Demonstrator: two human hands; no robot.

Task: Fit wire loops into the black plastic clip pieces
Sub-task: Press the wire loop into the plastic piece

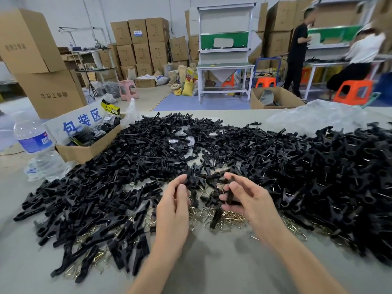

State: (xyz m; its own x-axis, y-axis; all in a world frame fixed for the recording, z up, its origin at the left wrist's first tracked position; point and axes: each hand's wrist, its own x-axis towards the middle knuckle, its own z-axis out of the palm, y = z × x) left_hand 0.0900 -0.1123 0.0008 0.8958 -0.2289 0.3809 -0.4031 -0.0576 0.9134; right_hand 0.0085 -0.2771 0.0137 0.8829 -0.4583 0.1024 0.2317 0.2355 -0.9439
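Left hand (175, 205) pinches a black clip (190, 180); right hand (250, 198) grips a second clip (229, 195). Wire loops (232, 215) lie loose beneath, beside the clip pile (148, 155). Likely best: steady one clip, seat loop ends squarely.

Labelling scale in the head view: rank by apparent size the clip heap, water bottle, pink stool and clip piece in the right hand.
1. clip heap
2. water bottle
3. pink stool, distant, so unsure
4. clip piece in right hand

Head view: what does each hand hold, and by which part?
Left hand pinches one black clip piece at its near end; right hand grips a second clip piece around its middle.
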